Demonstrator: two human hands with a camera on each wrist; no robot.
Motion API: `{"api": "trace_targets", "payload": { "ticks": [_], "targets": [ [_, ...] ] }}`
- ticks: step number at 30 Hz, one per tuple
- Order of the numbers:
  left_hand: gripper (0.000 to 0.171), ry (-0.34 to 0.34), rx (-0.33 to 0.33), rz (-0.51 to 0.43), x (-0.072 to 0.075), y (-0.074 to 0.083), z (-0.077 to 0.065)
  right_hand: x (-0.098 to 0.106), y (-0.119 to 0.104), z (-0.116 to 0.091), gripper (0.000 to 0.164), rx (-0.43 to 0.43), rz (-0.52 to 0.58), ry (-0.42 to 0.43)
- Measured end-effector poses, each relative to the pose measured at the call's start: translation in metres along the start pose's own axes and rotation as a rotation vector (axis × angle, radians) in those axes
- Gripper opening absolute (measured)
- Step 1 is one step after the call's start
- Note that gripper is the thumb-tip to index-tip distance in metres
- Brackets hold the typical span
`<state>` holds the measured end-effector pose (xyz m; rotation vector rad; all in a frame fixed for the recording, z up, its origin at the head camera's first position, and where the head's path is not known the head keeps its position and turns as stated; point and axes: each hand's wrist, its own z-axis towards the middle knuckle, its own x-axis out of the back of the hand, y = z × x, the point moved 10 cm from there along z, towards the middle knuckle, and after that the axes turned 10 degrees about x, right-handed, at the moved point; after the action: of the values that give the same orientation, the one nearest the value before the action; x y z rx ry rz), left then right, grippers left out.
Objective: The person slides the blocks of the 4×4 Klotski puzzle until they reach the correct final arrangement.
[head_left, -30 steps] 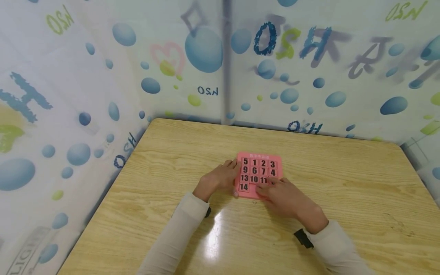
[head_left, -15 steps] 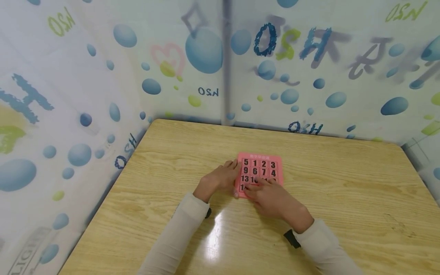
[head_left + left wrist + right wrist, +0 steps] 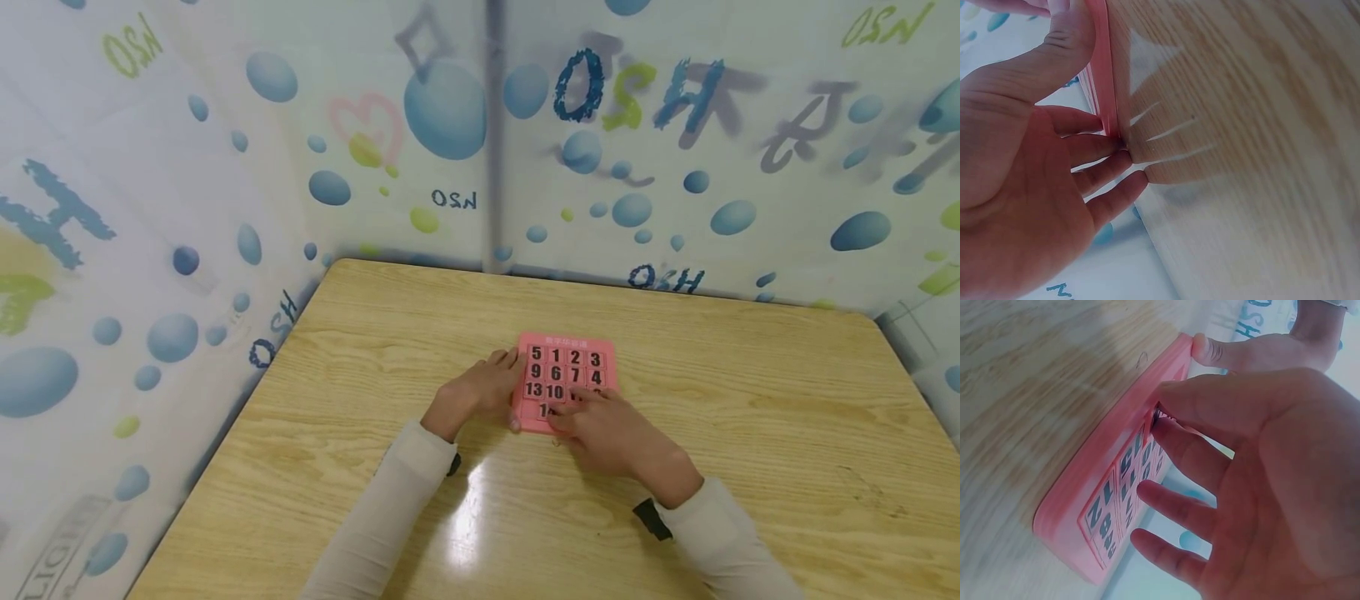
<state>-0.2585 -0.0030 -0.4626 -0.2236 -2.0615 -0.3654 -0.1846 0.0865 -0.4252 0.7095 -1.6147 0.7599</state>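
Note:
A pink number slide puzzle lies on the table, its tiles bearing black numbers. My left hand rests against the puzzle's left side, thumb at the near left corner. In the left wrist view its fingers are extended, with their tips down at the table. My right hand reaches over the near right part and covers several tiles. Its thumb and index finger touch the bottom row at the 14 tile. The other fingers are spread over the tiles. The bottom left slot shows bare pink.
The wood-grain table extends around the puzzle. Behind and to the left stand walls covered in a printed sheet with blue and green drops. Light glares off the table near the left forearm.
My right hand moved left onto the 14 tile, then back right a little. The 14 tile slid right by one slot, leaving the corner slot bare. My left hand stayed in place.

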Motion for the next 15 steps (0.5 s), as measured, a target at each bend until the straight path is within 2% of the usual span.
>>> {"api": "trace_targets", "payload": {
  "ticks": [11, 15],
  "targets": [
    [0.113, -0.004, -0.001, -0.021, 0.0, -0.0005, -0.0012, 0.0011, 0.0052, -0.0057, 0.031, -0.005, -0.04, -0.006],
    [0.114, -0.009, 0.002, -0.013, -0.0008, 0.0, -0.0001, 0.0019, 0.006, -0.0049, 0.033, -0.006, -0.008, 0.01]
  ]
}}
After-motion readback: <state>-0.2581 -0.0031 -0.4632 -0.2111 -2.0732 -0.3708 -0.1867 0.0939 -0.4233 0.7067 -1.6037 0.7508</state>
